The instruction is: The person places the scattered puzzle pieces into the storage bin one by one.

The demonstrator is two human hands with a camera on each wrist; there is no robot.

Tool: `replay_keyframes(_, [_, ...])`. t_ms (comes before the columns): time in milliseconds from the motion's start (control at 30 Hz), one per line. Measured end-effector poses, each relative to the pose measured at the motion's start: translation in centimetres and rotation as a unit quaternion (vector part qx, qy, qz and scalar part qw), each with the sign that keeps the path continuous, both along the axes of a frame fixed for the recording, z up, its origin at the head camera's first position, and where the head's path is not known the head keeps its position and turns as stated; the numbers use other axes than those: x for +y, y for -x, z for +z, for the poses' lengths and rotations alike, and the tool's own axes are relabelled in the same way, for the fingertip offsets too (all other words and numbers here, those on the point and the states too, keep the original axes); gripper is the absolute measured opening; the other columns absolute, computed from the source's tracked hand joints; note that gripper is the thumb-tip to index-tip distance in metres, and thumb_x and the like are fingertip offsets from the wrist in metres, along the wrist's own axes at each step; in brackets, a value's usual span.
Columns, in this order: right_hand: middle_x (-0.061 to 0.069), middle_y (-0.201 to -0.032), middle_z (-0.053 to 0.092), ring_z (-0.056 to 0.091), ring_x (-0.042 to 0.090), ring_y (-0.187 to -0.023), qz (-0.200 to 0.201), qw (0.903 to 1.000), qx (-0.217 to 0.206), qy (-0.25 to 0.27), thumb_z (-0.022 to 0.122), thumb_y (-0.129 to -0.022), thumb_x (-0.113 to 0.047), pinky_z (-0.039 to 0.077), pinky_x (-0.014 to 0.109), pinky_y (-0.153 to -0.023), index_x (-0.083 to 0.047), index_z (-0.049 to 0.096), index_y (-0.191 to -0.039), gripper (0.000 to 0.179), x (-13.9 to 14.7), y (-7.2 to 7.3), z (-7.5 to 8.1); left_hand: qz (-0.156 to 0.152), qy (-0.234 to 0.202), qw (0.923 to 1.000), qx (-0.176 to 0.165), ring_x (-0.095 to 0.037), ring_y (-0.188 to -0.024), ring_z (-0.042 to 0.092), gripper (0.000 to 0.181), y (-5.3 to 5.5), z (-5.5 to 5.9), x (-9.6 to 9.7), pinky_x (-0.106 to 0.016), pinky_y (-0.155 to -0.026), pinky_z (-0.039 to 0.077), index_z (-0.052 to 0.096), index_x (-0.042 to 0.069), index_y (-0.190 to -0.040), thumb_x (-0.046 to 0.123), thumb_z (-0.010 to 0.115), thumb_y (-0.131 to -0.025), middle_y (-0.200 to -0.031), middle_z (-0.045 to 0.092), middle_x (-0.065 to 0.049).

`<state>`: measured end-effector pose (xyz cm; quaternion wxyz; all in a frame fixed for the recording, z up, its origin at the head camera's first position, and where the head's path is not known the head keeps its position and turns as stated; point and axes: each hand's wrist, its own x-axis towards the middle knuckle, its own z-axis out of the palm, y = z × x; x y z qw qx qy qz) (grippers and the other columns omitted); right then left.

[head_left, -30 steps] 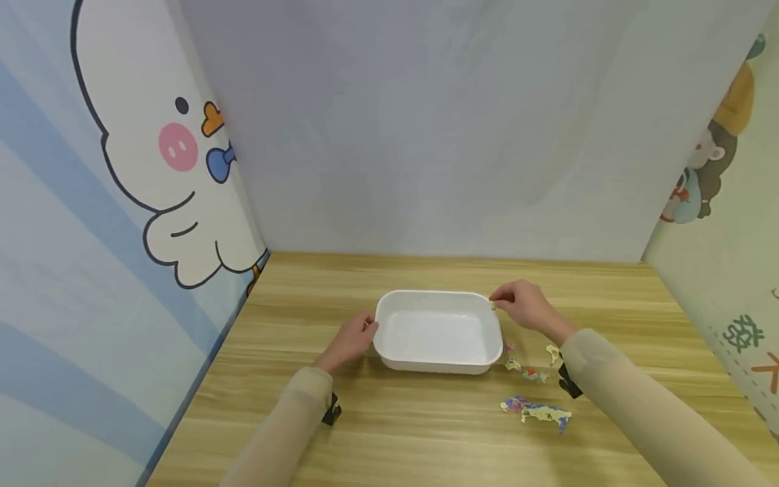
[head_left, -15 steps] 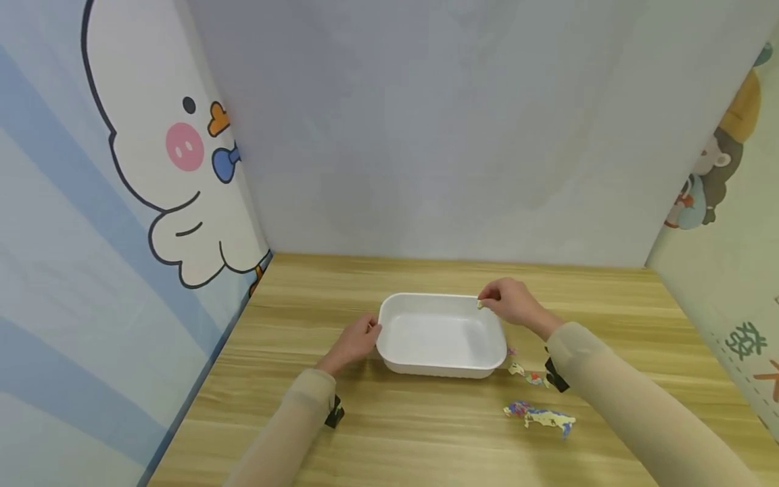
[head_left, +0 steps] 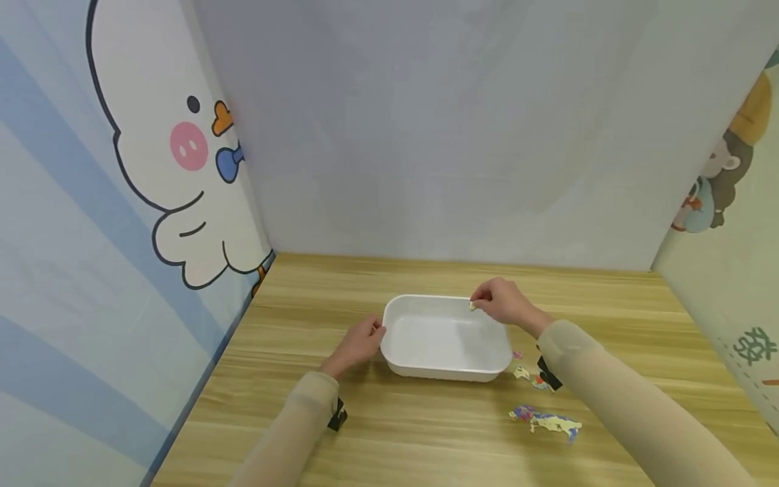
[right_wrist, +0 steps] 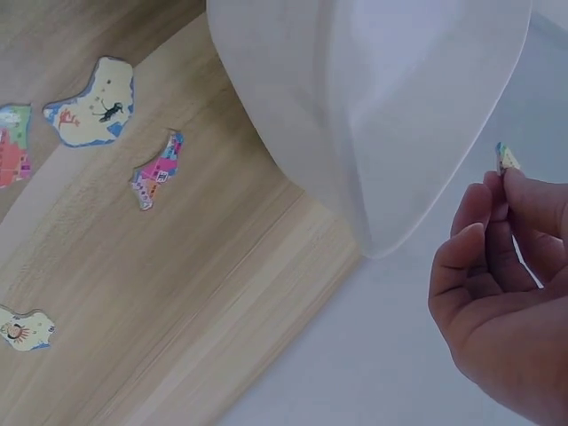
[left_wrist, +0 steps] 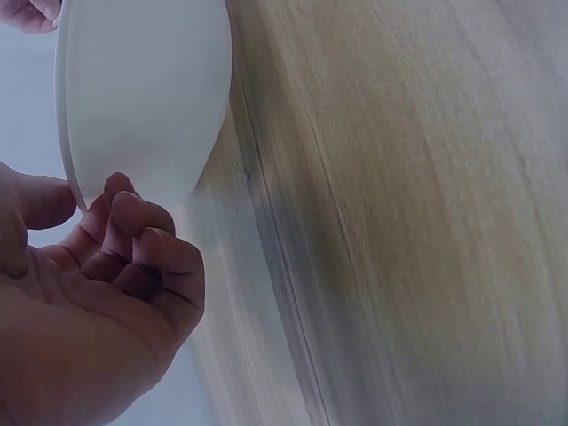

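A white rectangular tray (head_left: 444, 341) stands on the wooden table. My left hand (head_left: 359, 343) pinches its left rim between thumb and fingers; in the left wrist view the other fingers are curled below the rim. Over the tray's far side, towards its right corner, my right hand (head_left: 504, 302) holds a small irregular puzzle piece (right_wrist: 507, 158) by thumb and fingertips. That piece is cream with a bit of blue, and the fingers hide part of it. Inside the tray only the bare white bottom shows.
Right of the tray lie several loose printed pieces, among them a cream one (right_wrist: 99, 105) and a pink one (right_wrist: 158, 169). Nearer me, a joined blue and cream cluster (head_left: 548, 421) rests on the table. A grey-white backdrop (head_left: 426, 135) rises behind the table.
My right hand has moved left along the tray's far rim, carrying the small puzzle piece from beyond the right corner to over the tray. The left hand keeps its hold on the rim.
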<state>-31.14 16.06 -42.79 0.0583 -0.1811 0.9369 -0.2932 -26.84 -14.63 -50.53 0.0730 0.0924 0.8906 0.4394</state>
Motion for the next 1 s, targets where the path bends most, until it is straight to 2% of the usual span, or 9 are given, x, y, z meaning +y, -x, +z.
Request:
replay_keyframes(200, [0.005,-0.078,0.066,0.057,0.017,-0.070,0.021,0.9998,0.002,-0.005,0.063,-0.089,-0.003,0.047,0.032,-0.064,0.001,0.070,-0.090,0.009,-1.2,0.6,-0.2,-0.003,0.004,0.9999,0.012,-0.018,-0.066,0.048,0.015,-0.1,0.1,-0.2,-0.030,-0.057,0.040,0.053,0.004,-0.094,0.016,0.046,-0.098,-0.075,0.052,-0.005])
replay_keyframes(400, [0.006,-0.079,0.066,0.057,0.017,-0.070,0.048,0.9987,-0.013,-0.007,0.064,-0.088,-0.002,0.047,0.033,-0.065,0.000,0.069,-0.087,0.006,-2.9,1.1,-0.3,-0.003,0.008,0.9999,0.010,-0.018,-0.066,0.048,0.015,0.0,0.1,-0.2,-0.030,-0.057,0.041,0.053,0.003,-0.095,0.016,0.046,-0.099,-0.075,0.052,-0.005])
replay_keyframes(733, [0.000,-0.073,0.064,0.055,0.013,-0.066,0.084,0.9956,-0.033,-0.024,0.066,-0.085,-0.003,0.046,0.030,-0.063,-0.004,0.069,-0.083,0.004,-6.1,1.8,-1.0,-0.011,0.015,0.9993,0.031,-0.017,-0.064,0.047,0.013,-0.1,-0.3,-0.2,-0.030,-0.056,0.040,0.053,0.004,-0.093,0.014,0.048,-0.098,-0.072,0.050,-0.003])
replay_keyframes(1000, [0.004,-0.076,0.066,0.056,0.014,-0.067,0.089,0.9945,-0.047,-0.029,0.065,-0.086,-0.003,0.046,0.031,-0.063,-0.004,0.070,-0.085,0.005,-7.4,2.1,-1.0,-0.006,0.012,0.9994,0.032,-0.017,-0.063,0.047,0.013,-0.2,0.0,-0.3,-0.030,-0.055,0.040,0.053,0.004,-0.092,0.015,0.047,-0.099,-0.072,0.050,-0.004])
